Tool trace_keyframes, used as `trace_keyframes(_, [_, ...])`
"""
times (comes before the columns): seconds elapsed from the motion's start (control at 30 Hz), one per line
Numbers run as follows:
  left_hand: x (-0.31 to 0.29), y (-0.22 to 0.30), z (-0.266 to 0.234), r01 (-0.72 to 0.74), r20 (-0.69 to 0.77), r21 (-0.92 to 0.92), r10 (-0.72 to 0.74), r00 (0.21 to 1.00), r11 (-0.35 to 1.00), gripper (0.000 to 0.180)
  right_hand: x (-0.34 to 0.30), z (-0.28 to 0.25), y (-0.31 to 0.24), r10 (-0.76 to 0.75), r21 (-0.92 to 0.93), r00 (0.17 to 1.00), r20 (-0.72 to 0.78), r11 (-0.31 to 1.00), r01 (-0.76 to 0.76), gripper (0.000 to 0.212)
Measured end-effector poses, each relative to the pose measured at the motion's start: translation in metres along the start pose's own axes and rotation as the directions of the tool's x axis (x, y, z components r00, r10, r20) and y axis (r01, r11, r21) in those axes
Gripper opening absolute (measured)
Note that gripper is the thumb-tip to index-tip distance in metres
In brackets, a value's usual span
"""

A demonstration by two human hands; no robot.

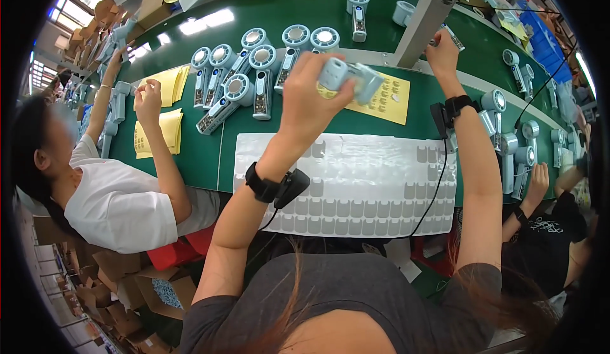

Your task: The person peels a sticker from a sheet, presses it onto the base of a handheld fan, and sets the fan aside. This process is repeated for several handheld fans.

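My left hand (304, 96) is raised over the work table, its fingers wrapped round a light blue handheld fan (337, 73), which is smeared by motion. Under that fan lies a yellow sheet (397, 103) with rows of small marks. My right hand (443, 54) reaches far out beside a metal post, fingers closed on the slim handle of another handheld fan (454, 37); the rest of it is hidden. Between my forearms lies a white backing sheet (356, 139) of grey rounded stickers, with several places on it bare.
Several light blue fans (262, 87) lie in a cluster left of my left hand. A slanted metal post (427, 20) rises near my right hand. Co-workers sit on both sides, one person's hand (148, 103) near yellow sheets (159, 135). More fans (526, 156) lie at right.
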State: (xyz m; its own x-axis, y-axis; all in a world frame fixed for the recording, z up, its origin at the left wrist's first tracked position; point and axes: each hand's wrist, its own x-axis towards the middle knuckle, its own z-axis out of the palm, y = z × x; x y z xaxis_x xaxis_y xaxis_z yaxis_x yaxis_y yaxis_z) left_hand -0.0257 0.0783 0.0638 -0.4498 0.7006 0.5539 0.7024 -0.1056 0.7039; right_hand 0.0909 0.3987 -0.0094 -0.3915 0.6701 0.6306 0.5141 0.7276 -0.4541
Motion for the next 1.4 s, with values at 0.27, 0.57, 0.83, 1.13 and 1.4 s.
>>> trace_keyframes(0.27, [-0.022, 0.006, -0.023, -0.144, -0.337, -0.274, 0.045, 0.940, 0.951, 0.036, -0.015, -0.034, 0.004, 0.188, 0.129, 0.916, 0.354, 0.961, -0.246, 0.028])
trace_keyframes(0.57, [-0.073, -0.006, -0.027, -0.038, -0.177, -0.472, -0.052, 0.983, 0.881, 0.057, -0.193, -0.176, -0.111, 0.028, 0.178, 0.820, 0.571, 0.972, -0.157, 0.015])
trace_keyframes(0.83, [-0.087, 0.000, -0.004, 0.034, -0.093, -0.491, -0.091, 0.991, 0.871, 0.058, -0.270, -0.161, -0.108, 0.072, 0.040, 0.973, 0.221, 0.996, -0.083, 0.017])
trace_keyframes(1.13, [-0.093, -0.004, -0.005, 0.045, -0.027, -0.474, -0.066, 0.997, 0.879, 0.055, -0.265, -0.160, -0.109, 0.228, 0.177, 0.945, 0.233, 0.946, -0.272, 0.014])
trace_keyframes(1.4, [-0.091, 0.003, -0.009, -0.054, -0.038, -0.272, 0.045, 0.998, 0.961, 0.053, -0.258, -0.162, -0.109, 0.154, 0.168, 0.952, 0.264, 0.965, -0.203, 0.015])
